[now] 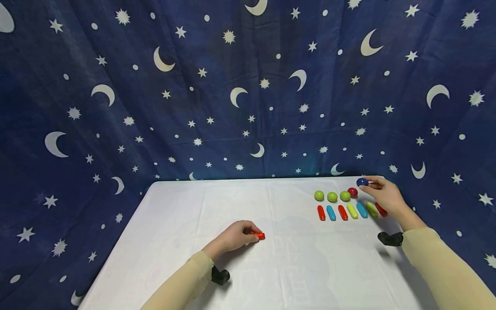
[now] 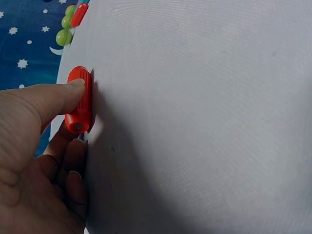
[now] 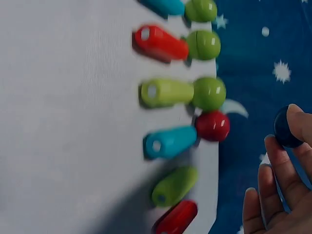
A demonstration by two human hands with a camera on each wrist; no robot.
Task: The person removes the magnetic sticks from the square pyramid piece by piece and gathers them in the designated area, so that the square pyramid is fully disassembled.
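Near the middle of the table my left hand (image 1: 235, 235) pinches a red plastic stick (image 1: 261, 236) between thumb and fingers. In the left wrist view this ribbed stick (image 2: 80, 107) shows a small grey spot on its end; the thumb lies across it. At the back right corner my right hand (image 1: 387, 197) holds a dark blue ball (image 1: 362, 182) by thumb and fingertips. The ball (image 3: 286, 127) appears partly covered by the thumb in the right wrist view. Below that hand lie a dark red ball (image 1: 352, 192) and a green ball (image 1: 345, 196), side by side.
Two more green balls (image 1: 319, 195) continue the row leftward. In front of the balls lies a row of several red, blue and yellow-green sticks (image 1: 342, 212); the right hand partly covers its right end. A dark blue star-and-moon curtain (image 1: 232, 107) hangs behind the white table (image 1: 310, 267).
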